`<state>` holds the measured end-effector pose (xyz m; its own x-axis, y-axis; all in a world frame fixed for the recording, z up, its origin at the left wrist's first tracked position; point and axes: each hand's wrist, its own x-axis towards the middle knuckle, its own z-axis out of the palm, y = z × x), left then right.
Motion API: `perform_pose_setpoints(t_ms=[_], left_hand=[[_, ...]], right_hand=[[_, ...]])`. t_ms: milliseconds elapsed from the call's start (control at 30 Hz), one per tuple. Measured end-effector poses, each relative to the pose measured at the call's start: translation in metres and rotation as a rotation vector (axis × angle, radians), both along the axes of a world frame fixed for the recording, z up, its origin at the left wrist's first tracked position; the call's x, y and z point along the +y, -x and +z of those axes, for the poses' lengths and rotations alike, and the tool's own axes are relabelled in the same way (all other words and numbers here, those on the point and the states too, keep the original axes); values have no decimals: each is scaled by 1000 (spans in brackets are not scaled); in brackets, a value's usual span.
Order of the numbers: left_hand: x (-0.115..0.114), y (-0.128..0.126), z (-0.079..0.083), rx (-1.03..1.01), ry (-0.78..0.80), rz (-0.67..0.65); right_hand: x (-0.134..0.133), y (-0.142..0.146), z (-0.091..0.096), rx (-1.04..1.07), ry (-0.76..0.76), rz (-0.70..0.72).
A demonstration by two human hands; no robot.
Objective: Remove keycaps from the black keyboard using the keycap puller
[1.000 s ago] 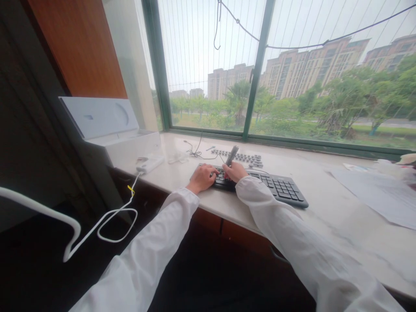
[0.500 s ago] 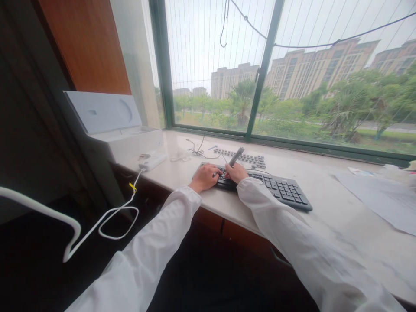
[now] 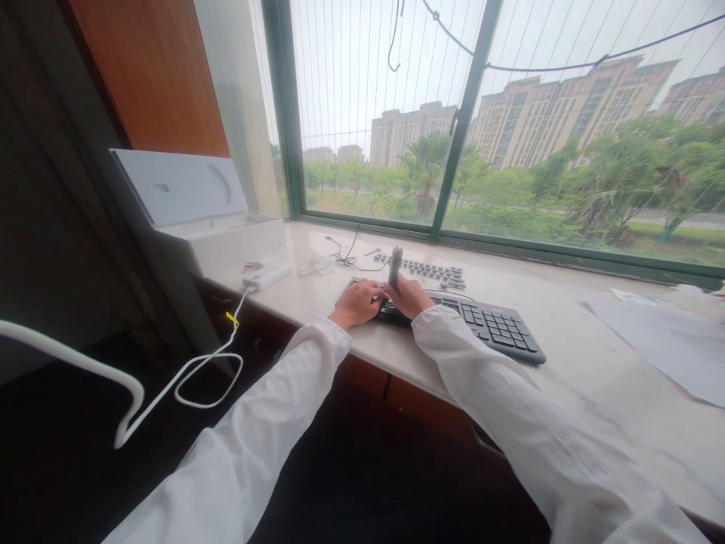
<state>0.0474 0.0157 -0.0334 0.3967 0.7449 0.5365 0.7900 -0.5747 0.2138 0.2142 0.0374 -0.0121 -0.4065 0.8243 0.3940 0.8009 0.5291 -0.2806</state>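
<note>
A black keyboard (image 3: 504,329) lies on the pale marbled counter, its number pad uncovered at the right. My left hand (image 3: 358,302) rests over the keyboard's left end, fingers bent and tips pressed to the key area; whatever may be under them is hidden. Beside it, my right hand (image 3: 412,297) is closed around a slim dark grey tool (image 3: 395,266) that stands nearly upright above the keys. Its upper end is blurred, and its lower end is hidden by the hand. Several loose keycaps (image 3: 433,270) lie in rows behind the keyboard.
At the left stand an open white box (image 3: 238,245) and a white power strip (image 3: 269,276) with a white cable (image 3: 198,366). A thin black cable (image 3: 347,259) lies near the window. Paper sheets (image 3: 662,340) cover part of the counter's right side.
The dark grey tool has swung from leaning right to nearly upright, its top shifting left with my right hand's turn. My left hand stays on the keyboard. The view has shifted slightly.
</note>
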Motion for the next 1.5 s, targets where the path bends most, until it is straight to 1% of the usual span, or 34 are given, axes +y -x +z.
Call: perform_pose_setpoints(t_ms=[267, 567, 700, 900, 1167, 1367, 1500], left_hand=[[-1, 0, 0, -8, -1, 3], [-2, -1, 1, -7, 0, 5], [-4, -1, 2, -8, -1, 4], [-4, -1, 2, -7, 21, 12], [-4, -1, 4, -2, 31, 6], [-3, 0, 2, 15, -4, -12], [-3, 0, 2, 20, -15, -14]], right_hand=[[3, 1, -1, 71, -9, -46], [5, -5, -3, 121, -51, -107], [4, -4, -2, 146, -37, -139], [0, -1, 0, 176, 28, -138], [-1, -3, -2, 122, -19, -141], [-1, -1, -3, 157, -8, -129], [2, -3, -3, 153, -5, -149]])
